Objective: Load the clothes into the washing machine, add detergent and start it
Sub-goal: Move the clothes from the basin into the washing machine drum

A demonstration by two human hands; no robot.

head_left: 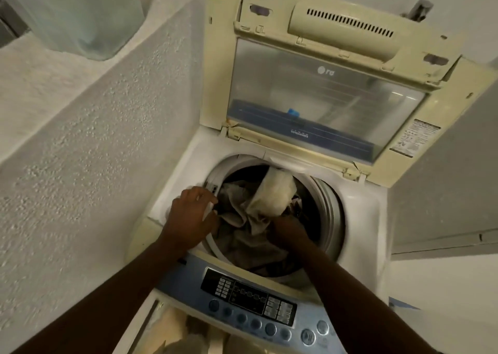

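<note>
Grey clothes (242,213) hide right hand (285,229) fingers.

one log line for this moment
stage: loading | lid: open | right hand: in drum on clothes | left hand: at drum rim

The see-through plastic window of the raised cream washing machine lid (320,97) shows the LG logo backwards. The white sticker (415,138) and the buttons' words are too small to read.

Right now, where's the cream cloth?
In the head view, the cream cloth sits on top of the grey clothes in the washer drum, toward its back, just beyond the right hand and right of the left hand.
</note>
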